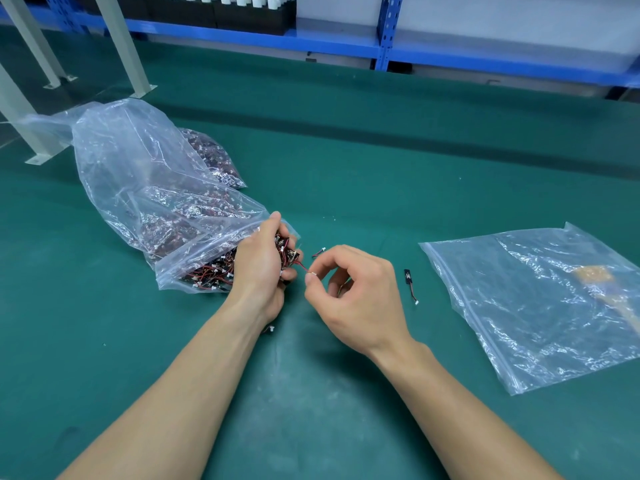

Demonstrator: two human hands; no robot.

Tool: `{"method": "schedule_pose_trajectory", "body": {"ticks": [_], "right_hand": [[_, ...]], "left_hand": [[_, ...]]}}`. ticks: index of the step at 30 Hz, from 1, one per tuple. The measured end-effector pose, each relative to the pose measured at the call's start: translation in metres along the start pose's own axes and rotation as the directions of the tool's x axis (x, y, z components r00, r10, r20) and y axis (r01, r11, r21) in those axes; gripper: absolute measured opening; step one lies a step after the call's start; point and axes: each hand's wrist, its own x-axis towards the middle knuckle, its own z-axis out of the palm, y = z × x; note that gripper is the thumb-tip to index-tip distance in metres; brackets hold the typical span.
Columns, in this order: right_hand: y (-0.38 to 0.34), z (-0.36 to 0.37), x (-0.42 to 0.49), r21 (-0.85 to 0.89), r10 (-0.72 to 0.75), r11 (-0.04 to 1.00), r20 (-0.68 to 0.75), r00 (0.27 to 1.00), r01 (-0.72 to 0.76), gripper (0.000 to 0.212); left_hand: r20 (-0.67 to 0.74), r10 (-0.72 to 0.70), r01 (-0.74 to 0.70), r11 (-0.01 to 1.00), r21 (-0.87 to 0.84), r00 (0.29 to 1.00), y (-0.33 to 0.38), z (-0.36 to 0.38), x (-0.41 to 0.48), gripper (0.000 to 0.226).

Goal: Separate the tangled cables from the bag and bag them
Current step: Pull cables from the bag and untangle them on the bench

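A large clear plastic bag (138, 174) full of tangled red-and-black cables lies at the left on the green table. My left hand (263, 265) grips a clump of tangled cables (287, 251) at the bag's mouth. My right hand (349, 292) pinches the white connector end of one red cable (304, 268) that runs out of that clump. One separated cable (410, 284) with a black end piece lies loose on the table to the right of my right hand. A flat clear zip bag (540, 306) lies further right.
A second bag of cables (214, 157) sits behind the large one. Grey metal legs (121, 46) stand at the back left, and blue shelving (384, 29) runs along the far edge. A small loose connector (270, 329) lies under my left wrist.
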Motion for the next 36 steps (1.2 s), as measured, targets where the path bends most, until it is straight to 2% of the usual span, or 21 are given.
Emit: {"method": "schedule_pose_trajectory", "body": {"ticks": [3,5,8,12,15,18,27,32,36], "right_hand": [[-0.004,0.003,0.001,0.005,0.101,0.995,0.044,0.994,-0.101,0.025],[-0.008,0.005,0.003,0.072,0.195,0.977,0.076,0.978,-0.2,0.03],[-0.009,0.003,0.01,0.243,0.348,0.896,0.129,0.928,-0.37,0.028],[-0.009,0.004,0.018,0.202,0.42,0.868,0.189,0.888,-0.454,0.024],[-0.011,0.003,0.021,0.168,0.436,0.864,0.223,0.872,-0.475,0.022],[-0.013,0.002,0.022,0.123,0.45,0.866,0.234,0.862,-0.485,0.021],[-0.022,-0.005,0.027,0.043,0.41,0.909,0.102,0.907,-0.415,0.014],[-0.024,-0.007,0.026,0.164,0.416,0.895,0.033,0.909,-0.415,0.013],[-0.02,-0.014,0.024,0.262,0.442,0.864,0.018,0.897,-0.431,0.021]], "left_hand": [[-0.04,0.036,-0.035,0.999,0.023,0.999,-0.001,0.001,0.0,0.041],[-0.043,0.043,-0.042,0.999,0.022,0.998,-0.002,0.001,0.0,0.044],[-0.029,0.054,-0.052,0.998,0.046,0.998,-0.003,0.001,0.001,0.039],[-0.013,0.119,-0.116,0.987,0.108,0.993,-0.005,0.001,0.003,0.041],[0.01,0.169,-0.168,0.975,0.144,0.986,-0.007,0.0,0.003,0.048],[0.016,0.182,-0.182,0.971,0.155,0.983,-0.008,0.0,0.003,0.045],[0.012,0.158,-0.158,0.973,0.167,0.987,-0.007,-0.002,0.003,0.035],[0.01,0.149,-0.149,0.978,0.149,0.989,-0.007,-0.001,0.004,0.034],[0.005,0.129,-0.129,0.985,0.115,0.992,-0.007,-0.001,0.003,0.036]]}}
